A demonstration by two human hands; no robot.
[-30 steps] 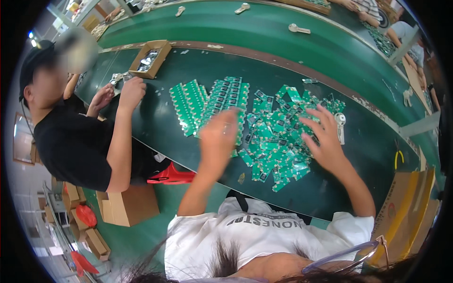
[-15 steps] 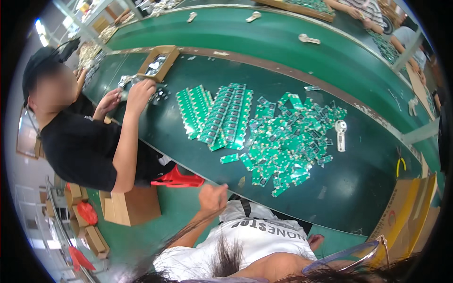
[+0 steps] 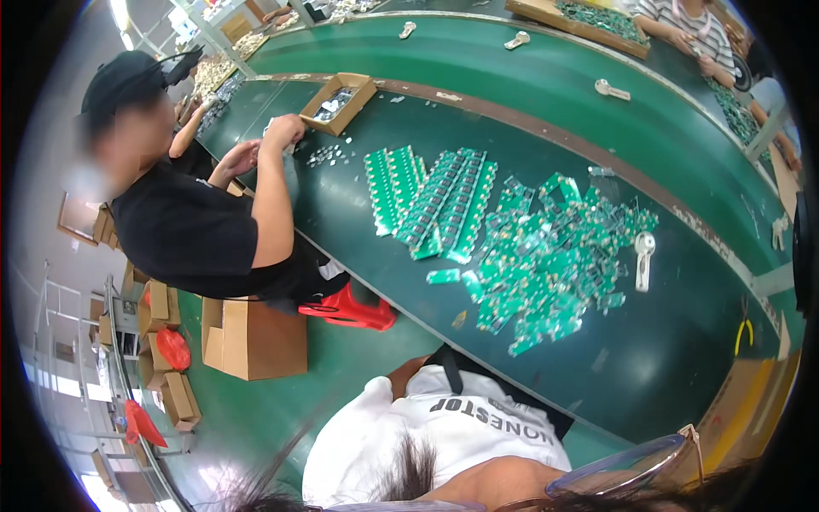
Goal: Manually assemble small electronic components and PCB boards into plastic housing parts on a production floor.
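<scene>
Only a strip of my left forearm (image 3: 403, 375) shows between my white sleeve and the table edge; the hand itself is hidden. My right hand is out of sight. In front of me on the dark green table (image 3: 375, 269) lies a spread heap of small green circuit boards (image 3: 546, 256). Left of it, long uncut circuit board panels (image 3: 444, 205) are stacked at a slant. One small green board (image 3: 443, 276) lies apart near the table edge. To the right of the heap rests a white, round-headed plastic part (image 3: 643, 260).
At the left, a co-worker in black (image 3: 196, 213) handles something beside an open cardboard box (image 3: 339, 102). Yellow-handled pliers (image 3: 745, 334) lie far right, near a large carton (image 3: 734, 410). A red stool (image 3: 358, 309) and a brown carton (image 3: 256, 337) stand on the floor.
My left hand, closed near the table edge before, has gone out of sight. My right hand has left the view too. The whole scene has shifted rightward as my head turned.
</scene>
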